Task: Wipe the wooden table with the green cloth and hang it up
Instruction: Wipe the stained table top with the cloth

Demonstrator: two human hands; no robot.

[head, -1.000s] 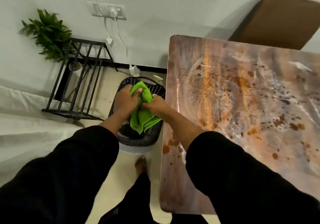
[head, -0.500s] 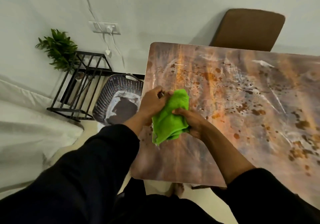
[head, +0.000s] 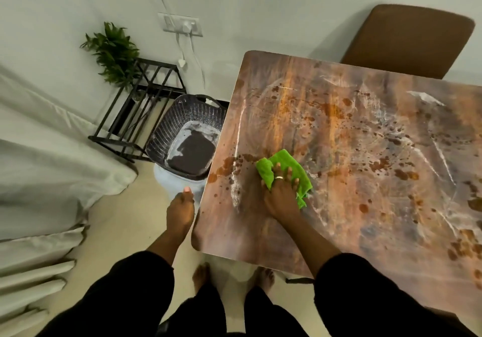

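Observation:
The green cloth (head: 289, 163) lies bunched on the wooden table (head: 365, 154), near its left edge. My right hand (head: 281, 193) presses flat on the cloth, fingers spread over it, a ring on one finger. My left hand (head: 180, 211) hangs off the table's left edge over the floor, holding nothing, its fingers hanging loosely together. The tabletop is stained with brown spots and white wet streaks.
A dark woven basket (head: 187, 138) stands on the floor left of the table. Behind it are a black metal rack (head: 140, 117) and a green plant (head: 114, 52). A brown chair (head: 407, 39) stands at the far side. White bedding (head: 47, 169) fills the left. My bare feet (head: 200, 276) show below the table edge.
The cloth went from above the basket onto the table. My left hand let go of it and dropped beside the table; my right hand now presses it flat.

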